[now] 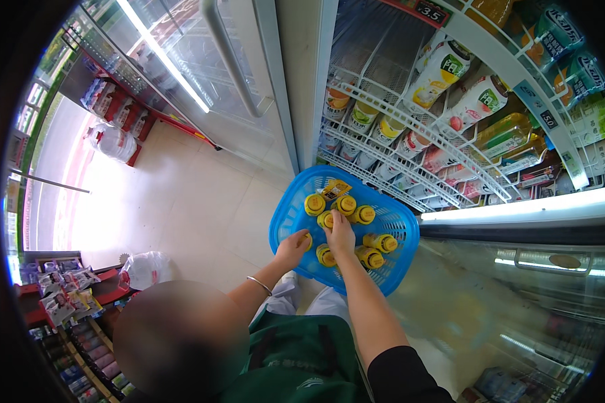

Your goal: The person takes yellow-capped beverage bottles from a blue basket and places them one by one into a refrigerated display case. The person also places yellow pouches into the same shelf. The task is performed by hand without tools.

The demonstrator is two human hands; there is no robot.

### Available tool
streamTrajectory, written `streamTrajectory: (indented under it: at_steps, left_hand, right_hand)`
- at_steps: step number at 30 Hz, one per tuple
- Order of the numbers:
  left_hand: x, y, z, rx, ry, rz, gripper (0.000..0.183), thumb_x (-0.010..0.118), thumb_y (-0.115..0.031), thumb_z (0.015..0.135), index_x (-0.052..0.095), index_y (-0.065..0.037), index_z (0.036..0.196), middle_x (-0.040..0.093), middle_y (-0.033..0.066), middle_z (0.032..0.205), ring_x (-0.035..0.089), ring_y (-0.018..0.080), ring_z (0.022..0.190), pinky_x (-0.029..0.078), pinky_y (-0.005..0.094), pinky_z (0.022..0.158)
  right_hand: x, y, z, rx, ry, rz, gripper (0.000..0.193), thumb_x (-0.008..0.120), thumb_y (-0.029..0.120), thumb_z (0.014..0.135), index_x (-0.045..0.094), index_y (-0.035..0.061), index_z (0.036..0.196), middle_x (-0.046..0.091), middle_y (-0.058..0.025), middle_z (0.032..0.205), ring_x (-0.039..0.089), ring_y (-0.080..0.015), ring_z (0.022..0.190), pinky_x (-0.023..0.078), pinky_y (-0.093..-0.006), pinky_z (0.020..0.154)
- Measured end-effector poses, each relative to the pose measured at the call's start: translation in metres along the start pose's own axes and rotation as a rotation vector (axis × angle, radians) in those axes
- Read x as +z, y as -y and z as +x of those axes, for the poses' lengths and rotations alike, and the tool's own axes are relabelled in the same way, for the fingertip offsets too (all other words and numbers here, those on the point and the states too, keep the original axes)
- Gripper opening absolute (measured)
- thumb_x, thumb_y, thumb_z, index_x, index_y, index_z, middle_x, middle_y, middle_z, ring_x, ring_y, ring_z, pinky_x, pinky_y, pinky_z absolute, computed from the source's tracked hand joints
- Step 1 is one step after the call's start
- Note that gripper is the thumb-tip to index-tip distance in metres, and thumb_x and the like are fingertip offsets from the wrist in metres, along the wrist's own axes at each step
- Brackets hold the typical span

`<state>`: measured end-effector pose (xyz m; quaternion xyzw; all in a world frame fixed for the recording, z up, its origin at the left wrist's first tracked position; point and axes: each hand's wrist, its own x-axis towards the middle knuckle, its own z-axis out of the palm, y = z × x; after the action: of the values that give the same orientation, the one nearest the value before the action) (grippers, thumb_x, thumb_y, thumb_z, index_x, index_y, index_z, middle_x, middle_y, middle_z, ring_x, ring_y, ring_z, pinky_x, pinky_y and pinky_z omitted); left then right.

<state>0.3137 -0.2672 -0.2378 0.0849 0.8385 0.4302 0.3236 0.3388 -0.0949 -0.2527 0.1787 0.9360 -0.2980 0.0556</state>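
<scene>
A blue plastic basket (410, 232) is in front of me, with several small yellow-capped bottles (314, 204) standing or leaning inside it. My left hand (292, 250) reaches over the basket's near left side, its fingers closed around one yellow-capped bottle (308, 242). In the middle of the basket my right hand (341, 235) grips another bottle by its cap (325, 219). A small yellow packet or tag (336, 189) lies among the bottles at the far side. Other bottles (370, 256) lean together at the basket's right.
Beyond the basket stands a refrigerated display with white wire shelves (410, 111) holding drink bottles (444, 74) and cups. Its glass door (249, 74) stands ajar at the left; another glass door (538, 282) is at the right. Packaged goods (67, 295) fill a lower-left rack.
</scene>
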Motion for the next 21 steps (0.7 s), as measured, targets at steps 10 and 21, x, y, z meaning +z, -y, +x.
streamTrajectory:
  at_steps: [10,21]
  left_hand:
    - [-0.032,-0.026,-0.008,0.089,0.032,-0.012,0.043,0.058,-0.029,0.092,0.055,-0.01,0.131,0.062,0.0181,0.12,0.059,0.033,0.11,0.047,0.0398,0.095]
    - [-0.077,-0.173,-0.023,0.443,0.446,-0.133,0.071,0.066,-0.026,0.087,0.033,-0.008,0.147,0.054,0.0165,0.134,0.052,0.0272,0.123,0.042,0.0363,0.102]
  right_hand:
    - [-0.089,0.008,-0.017,-0.033,-0.171,0.087,0.044,0.072,0.029,0.083,0.056,0.0083,0.118,0.067,-0.0161,0.108,0.065,-0.0328,0.097,0.053,-0.0396,0.08]
    - [-0.283,0.066,-0.021,-0.267,-0.393,0.406,0.038,0.068,0.03,0.088,0.062,0.002,0.112,0.07,-0.0129,0.093,0.068,-0.0214,0.081,0.052,-0.0308,0.07]
